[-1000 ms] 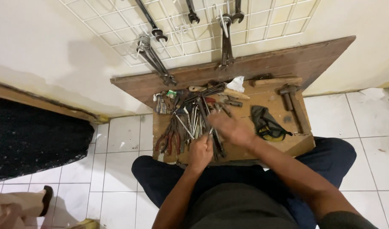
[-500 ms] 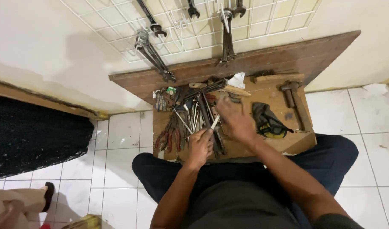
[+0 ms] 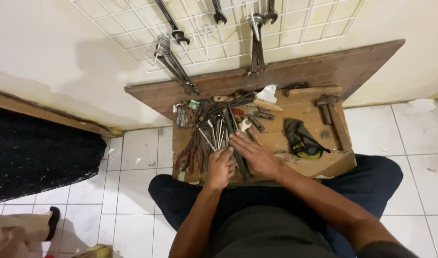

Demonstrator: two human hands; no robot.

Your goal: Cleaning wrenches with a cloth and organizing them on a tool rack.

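1. on the low wooden board (image 3: 300,112) in front of the seated person lies a heap of metal hand tools (image 3: 219,129): wrenches, screwdrivers and the like, fanned out near the board's left half.
2. the left hand (image 3: 221,167) sits at the near edge of the heap, fingers curled closed around the handle end of a slim metal tool (image 3: 207,139) that points up and away to the left.
3. the right hand (image 3: 255,154) lies flat just beside it, fingers stretched out and apart over the tools, palm down, touching them; it clamps nothing that can be seen.
4. red-handled pliers (image 3: 190,157) lie at the heap's left edge, near the left hand.
5. a dark pouch with yellow trim (image 3: 302,139) rests on the board to the right of the right hand, apart from it.
6. a hammer (image 3: 330,114) lies farther right on the board.
7. on the wall behind, long wrenches (image 3: 173,59) hang from a white wire grid (image 3: 219,43).
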